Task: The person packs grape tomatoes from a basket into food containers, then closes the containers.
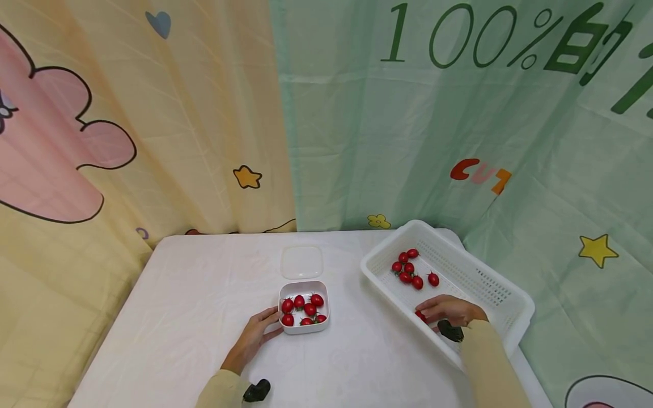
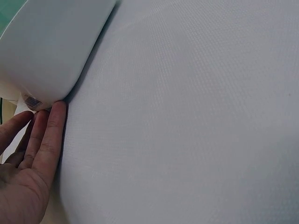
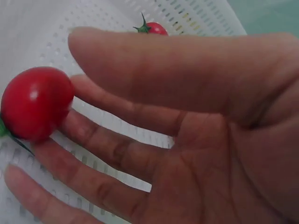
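With the fingers of your left hand [image 1: 253,333] straight against the white box [image 1: 307,330], bring the thumb of your right hand [image 1: 451,309] gently onto the tomato [image 3: 37,101] its spread fingers touch inside the basket [image 1: 474,277] by the table's [image 1: 347,362] right edge, clear of the cluster of tomatoes [image 1: 409,267] farther back.

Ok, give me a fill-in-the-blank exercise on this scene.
The hand touching the small box is the ____ one.
The tomatoes are mainly ____ in color.
Of the box and the basket, the right hand is at the ____.
Of near and far, the clear lid lies on the box's ____ side.
Missing: left; red; basket; far.
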`<act>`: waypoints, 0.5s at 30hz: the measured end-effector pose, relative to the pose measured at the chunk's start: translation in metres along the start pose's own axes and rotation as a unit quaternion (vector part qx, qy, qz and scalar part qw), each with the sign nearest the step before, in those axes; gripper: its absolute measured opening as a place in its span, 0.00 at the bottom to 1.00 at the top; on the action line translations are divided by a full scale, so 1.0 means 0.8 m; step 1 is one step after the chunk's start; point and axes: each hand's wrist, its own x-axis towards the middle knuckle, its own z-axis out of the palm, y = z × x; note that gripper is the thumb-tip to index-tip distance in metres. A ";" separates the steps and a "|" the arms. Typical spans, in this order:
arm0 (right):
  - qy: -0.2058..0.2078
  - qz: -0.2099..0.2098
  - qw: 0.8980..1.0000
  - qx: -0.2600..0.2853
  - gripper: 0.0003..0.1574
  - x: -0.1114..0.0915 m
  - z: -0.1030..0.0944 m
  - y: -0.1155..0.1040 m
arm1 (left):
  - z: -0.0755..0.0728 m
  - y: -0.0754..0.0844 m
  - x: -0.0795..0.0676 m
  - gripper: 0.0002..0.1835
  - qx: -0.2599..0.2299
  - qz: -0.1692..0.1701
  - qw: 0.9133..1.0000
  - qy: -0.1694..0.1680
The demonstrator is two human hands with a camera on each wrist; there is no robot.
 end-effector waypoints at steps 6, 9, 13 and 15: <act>-0.029 -0.015 0.999 -0.032 0.22 0.008 0.000 0.001 | 0.000 0.001 -0.002 0.31 0.000 0.005 1.000 -0.003; -0.029 -0.016 0.999 -0.042 0.23 0.012 0.002 -0.001 | 0.000 0.000 -0.002 0.31 0.003 0.005 1.000 -0.002; -0.036 -0.019 0.998 -0.046 0.23 0.018 0.003 -0.004 | -0.001 0.000 0.000 0.31 0.005 0.002 1.000 -0.003; -0.042 -0.022 0.998 -0.042 0.22 0.020 0.002 -0.006 | -0.001 0.000 0.001 0.32 0.005 0.002 1.000 -0.004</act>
